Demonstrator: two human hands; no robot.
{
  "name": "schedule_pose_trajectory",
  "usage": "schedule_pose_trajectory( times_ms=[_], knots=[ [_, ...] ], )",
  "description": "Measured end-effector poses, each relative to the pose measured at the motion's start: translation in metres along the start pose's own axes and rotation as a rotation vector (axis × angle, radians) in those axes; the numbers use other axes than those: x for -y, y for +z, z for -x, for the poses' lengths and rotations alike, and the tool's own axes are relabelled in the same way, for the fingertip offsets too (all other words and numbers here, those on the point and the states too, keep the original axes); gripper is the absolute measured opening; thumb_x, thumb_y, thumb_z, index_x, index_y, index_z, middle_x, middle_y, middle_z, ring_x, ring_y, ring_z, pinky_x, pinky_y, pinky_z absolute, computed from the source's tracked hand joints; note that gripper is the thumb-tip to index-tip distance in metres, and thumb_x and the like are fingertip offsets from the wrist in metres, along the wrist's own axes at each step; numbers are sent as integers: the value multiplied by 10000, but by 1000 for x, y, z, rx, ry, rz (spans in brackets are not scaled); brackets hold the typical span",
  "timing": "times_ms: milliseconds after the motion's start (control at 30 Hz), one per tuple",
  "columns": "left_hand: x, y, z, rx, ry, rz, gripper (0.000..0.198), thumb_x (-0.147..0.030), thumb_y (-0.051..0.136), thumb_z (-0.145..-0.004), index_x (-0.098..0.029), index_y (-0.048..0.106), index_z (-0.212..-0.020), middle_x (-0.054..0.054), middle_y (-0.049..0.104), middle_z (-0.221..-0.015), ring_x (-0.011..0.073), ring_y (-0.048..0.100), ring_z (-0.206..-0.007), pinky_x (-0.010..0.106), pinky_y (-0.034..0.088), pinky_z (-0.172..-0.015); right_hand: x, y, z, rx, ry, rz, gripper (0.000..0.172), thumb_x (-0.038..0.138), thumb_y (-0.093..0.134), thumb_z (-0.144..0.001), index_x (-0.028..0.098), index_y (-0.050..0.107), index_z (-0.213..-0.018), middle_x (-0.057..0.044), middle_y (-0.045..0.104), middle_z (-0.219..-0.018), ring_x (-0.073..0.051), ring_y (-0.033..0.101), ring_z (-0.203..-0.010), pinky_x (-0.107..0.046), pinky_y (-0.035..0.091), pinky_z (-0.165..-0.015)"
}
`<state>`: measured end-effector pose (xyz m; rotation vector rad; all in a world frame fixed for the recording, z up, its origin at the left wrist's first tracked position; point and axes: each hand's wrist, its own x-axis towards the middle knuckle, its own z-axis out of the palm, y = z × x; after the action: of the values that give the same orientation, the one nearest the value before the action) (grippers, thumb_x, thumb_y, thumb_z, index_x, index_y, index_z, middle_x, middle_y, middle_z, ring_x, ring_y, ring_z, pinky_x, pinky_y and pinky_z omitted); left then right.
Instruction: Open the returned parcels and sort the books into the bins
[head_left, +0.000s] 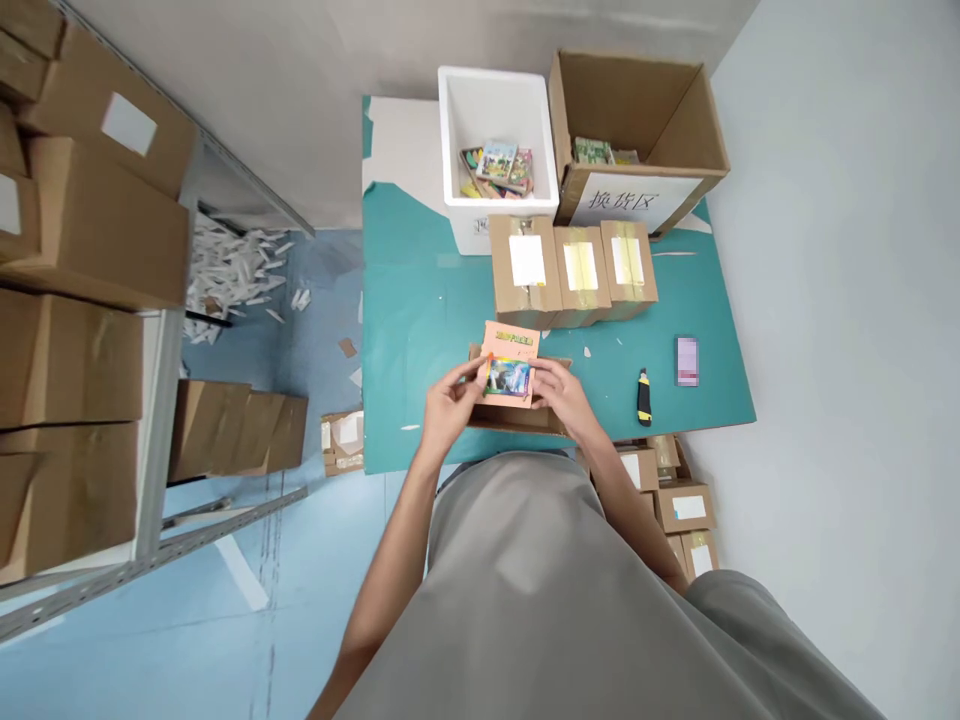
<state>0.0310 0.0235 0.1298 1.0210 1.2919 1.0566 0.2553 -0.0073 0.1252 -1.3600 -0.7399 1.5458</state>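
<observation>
Between both hands is a pink booklet (507, 346) with green lettering near its top and a bright, colourful picture on its lower half. My left hand (452, 402) pinches its left edge. On the opposite side, the fingers of my right hand (561, 394) are closed on its right edge. Directly beneath it, near the table's front edge, sits an open cardboard box (517, 419). The booklet and hands hide much of its inside.
Three taped cartons (527, 262) stand behind. Further back are a white foam bin (499, 100) and a large cardboard box (637, 100), both holding small books. A utility knife (644, 398) and phone (687, 362) lie right on the green table (420, 300). Shelved cartons (112, 220) line the left.
</observation>
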Motion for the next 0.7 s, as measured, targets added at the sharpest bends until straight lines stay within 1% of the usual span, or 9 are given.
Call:
schedule_pose_trajectory(
  times_ms=[100,200,300,367,433,500,567,633,700],
  knots=[
    [20,4,14,28,-173,106,823,-623,983,-721,-201,776,-1396,132,862,-1261,210,804,-824,263,639,-564,-21,-2,12,-42,81,-75,913,480,990,-737,333,669,-1580,-23,861,-1326,-186,824,-870,-270,705,-579],
    [40,6,22,32,-310,118,784,-597,1035,-616,-190,813,-1248,161,867,-1231,273,829,-885,261,614,-489,-38,-4,18,-54,142,-66,715,441,979,-769,307,770,-1439,-55,865,-1310,-189,821,-728,-311,715,-551],
    [34,8,2,25,-286,123,772,-624,1045,-605,-196,828,-1210,173,855,-1286,318,847,-1004,331,702,-633,-22,-3,-1,-13,101,-36,620,488,968,-808,296,807,-1376,-90,863,-1312,-243,852,-765,-392,757,-610],
    [5,12,-28,37,-155,95,822,-685,1024,-637,-186,823,-1258,194,831,-1357,367,835,-1127,413,738,-756,14,2,-28,-7,-24,-14,694,569,962,-816,276,789,-1421,-123,833,-1400,-313,877,-987,-466,786,-738],
    [-40,18,-62,19,74,49,810,-701,995,-720,-177,813,-1309,212,792,-1447,399,777,-1318,529,701,-1037,64,9,-60,-25,-236,16,798,673,915,-858,271,733,-1523,-147,716,-1605,-365,766,-1375,-536,748,-1000],
    [-93,22,-91,-57,315,32,741,-670,965,-821,-223,791,-1386,183,721,-1578,393,644,-1532,574,550,-1276,115,14,-90,-103,-447,32,887,764,842,-907,287,649,-1629,-144,580,-1749,-352,570,-1618,-567,592,-1254],
    [-135,22,-106,-140,505,47,662,-627,928,-908,-281,762,-1447,120,661,-1663,351,524,-1650,540,441,-1374,150,13,-112,-104,-567,75,895,801,766,-966,321,575,-1697,-107,509,-1807,-323,429,-1717,-573,440,-1379],
    [-153,16,-109,-208,617,49,573,-593,874,-985,-317,744,-1471,67,620,-1708,287,472,-1690,477,375,-1414,157,0,-124,-86,-602,140,892,820,750,-971,349,564,-1705,-71,512,-1808,-321,377,-1742,-574,353,-1422],
    [-138,3,-104,-217,620,23,523,-572,827,-1034,-309,736,-1477,69,636,-1689,251,513,-1657,448,368,-1413,133,-24,-127,-120,-580,197,862,820,743,-973,352,593,-1680,-56,528,-1797,-318,388,-1735,-558,320,-1436]
  ],
)
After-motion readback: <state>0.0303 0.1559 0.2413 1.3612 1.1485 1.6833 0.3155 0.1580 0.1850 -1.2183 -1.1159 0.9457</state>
